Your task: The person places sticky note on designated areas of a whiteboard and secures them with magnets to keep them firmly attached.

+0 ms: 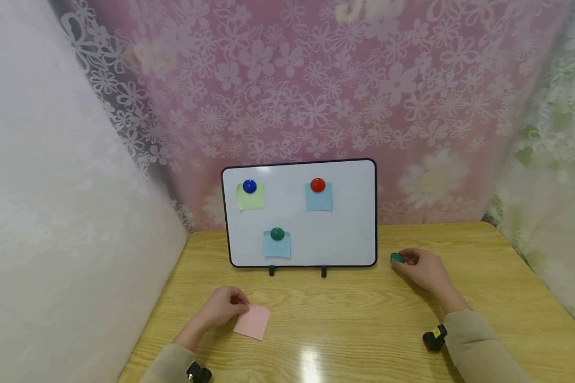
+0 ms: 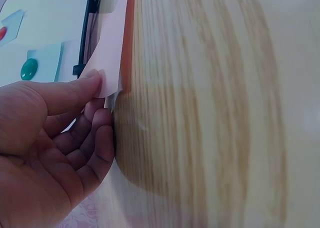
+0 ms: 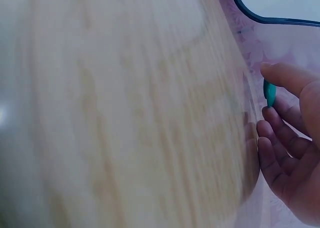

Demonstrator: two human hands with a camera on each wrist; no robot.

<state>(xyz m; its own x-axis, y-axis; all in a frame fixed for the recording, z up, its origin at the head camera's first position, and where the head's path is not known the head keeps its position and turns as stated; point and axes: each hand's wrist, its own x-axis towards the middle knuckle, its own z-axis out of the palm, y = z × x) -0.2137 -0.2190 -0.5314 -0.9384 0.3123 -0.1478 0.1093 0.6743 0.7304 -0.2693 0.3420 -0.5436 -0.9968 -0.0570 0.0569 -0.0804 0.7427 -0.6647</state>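
Between thumb and fingers my left hand [image 1: 224, 307] pinches a pink sticky note [image 1: 252, 322] by one corner, low over the table's left part. In the left wrist view the pink note [image 2: 111, 48] stands up from the thumb, close to the wood. To the right of the whiteboard [image 1: 350, 229], my right hand [image 1: 424, 270] pinches a green round magnet [image 1: 396, 258]. The right wrist view shows this magnet [image 3: 270, 93] edge-on between thumb and fingertip. The board holds a green note [image 1: 251, 201] under a blue magnet [image 1: 249, 186], and two blue notes under a red and a green magnet.
The whiteboard stands upright on two black feet [image 1: 323, 272] near the back of the wooden table [image 1: 345, 319]. Behind it hangs a pink flowered curtain [image 1: 287, 96]. A white surface [image 1: 67, 213] borders the table on the left.
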